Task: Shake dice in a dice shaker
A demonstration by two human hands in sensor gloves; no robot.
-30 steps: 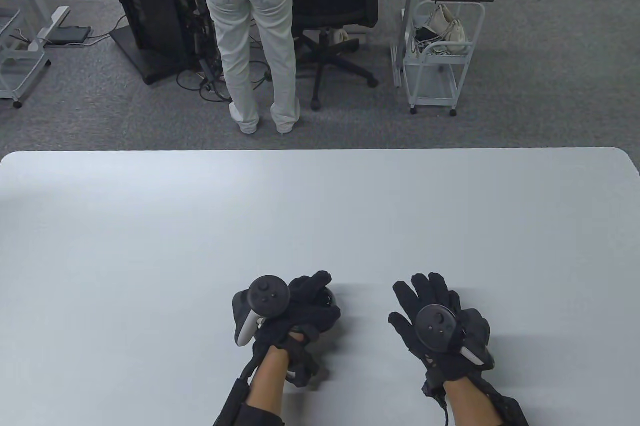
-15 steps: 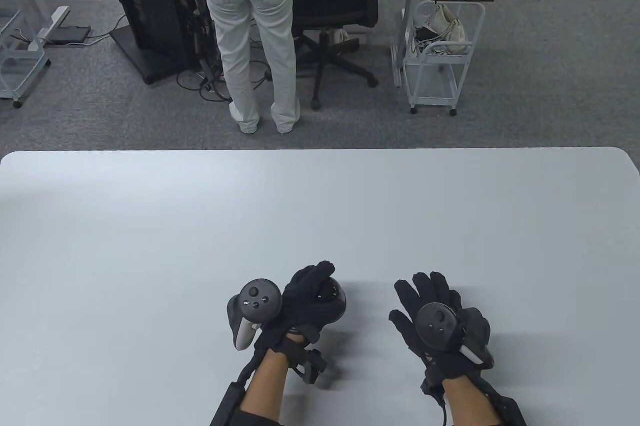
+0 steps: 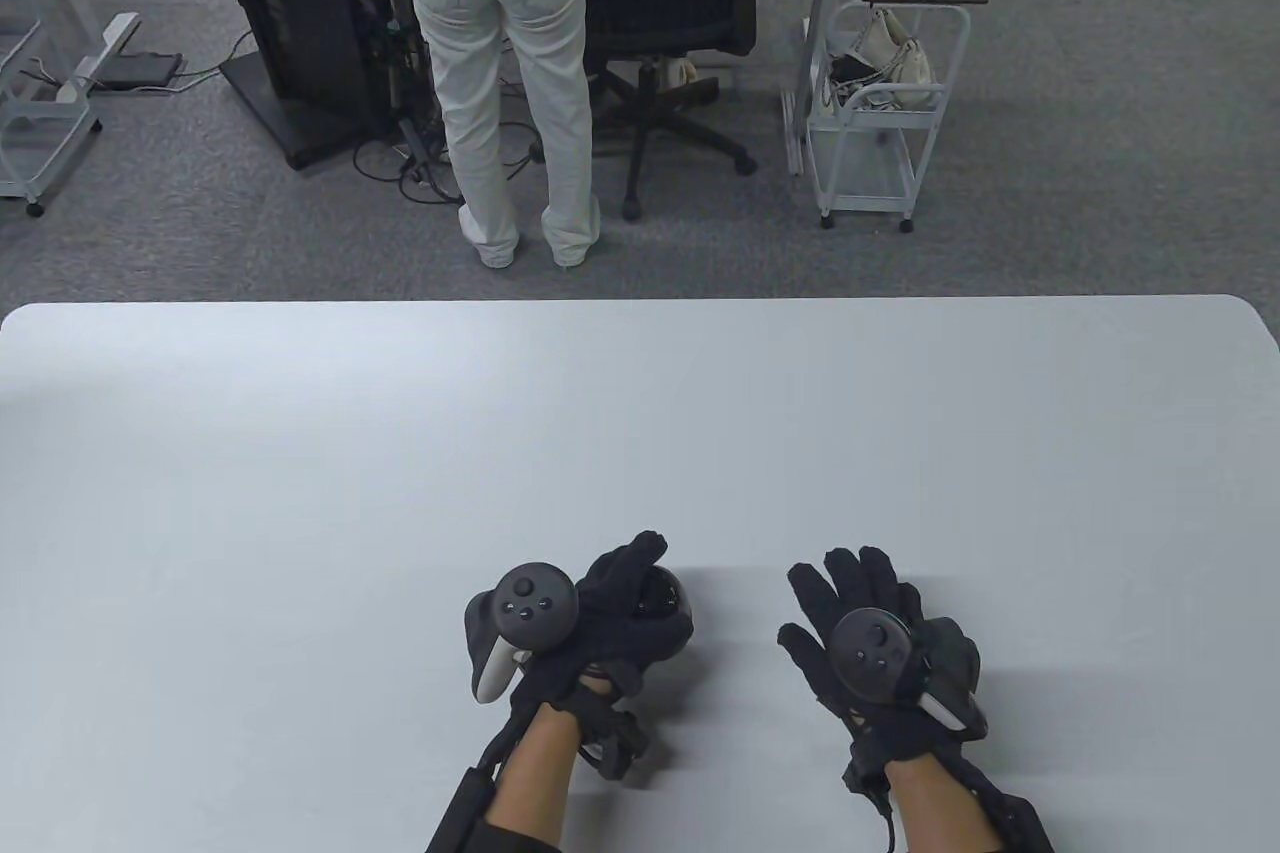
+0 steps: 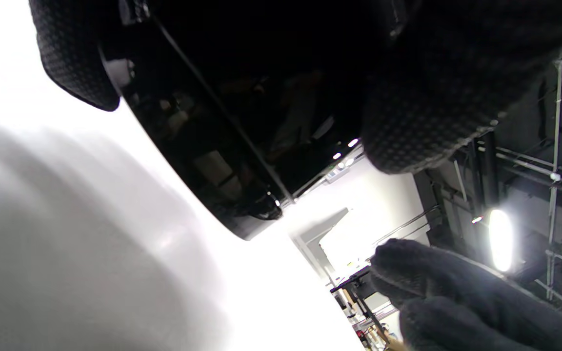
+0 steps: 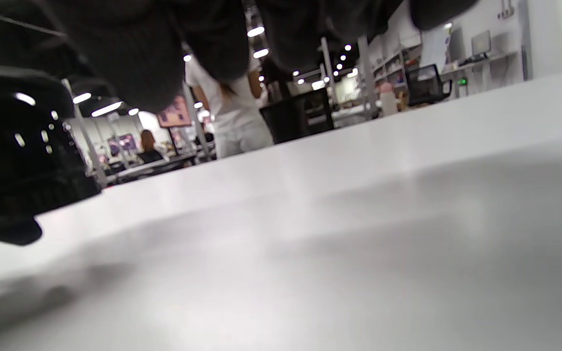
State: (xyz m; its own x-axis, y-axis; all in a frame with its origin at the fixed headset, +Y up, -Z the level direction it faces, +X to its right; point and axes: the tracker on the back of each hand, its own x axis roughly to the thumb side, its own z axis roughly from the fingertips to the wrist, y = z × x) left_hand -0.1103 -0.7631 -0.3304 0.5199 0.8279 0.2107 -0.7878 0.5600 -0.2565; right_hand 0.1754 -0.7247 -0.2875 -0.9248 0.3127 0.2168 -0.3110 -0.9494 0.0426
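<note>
A glossy black dice shaker (image 3: 664, 599) sits in my left hand (image 3: 625, 598) near the table's front edge, left of centre. The fingers wrap over its top and side. In the left wrist view the shaker (image 4: 222, 126) fills the upper frame, lifted off the white table (image 4: 66, 234), with gloved fingers (image 4: 427, 117) around it. No dice show. My right hand (image 3: 860, 608) lies flat, fingers spread, on the table to the right, holding nothing; its fingers (image 5: 134, 58) hang at the top of the right wrist view.
The white table (image 3: 640, 413) stretches far ahead of both hands. Beyond its far edge a person in light jeans (image 3: 500, 73) stands by a black office chair (image 3: 690, 23), and a white cart (image 3: 880, 113) stands to the right.
My left hand has rocked with the shaker, tilting right and up, then back down and left. My right hand has stayed still.
</note>
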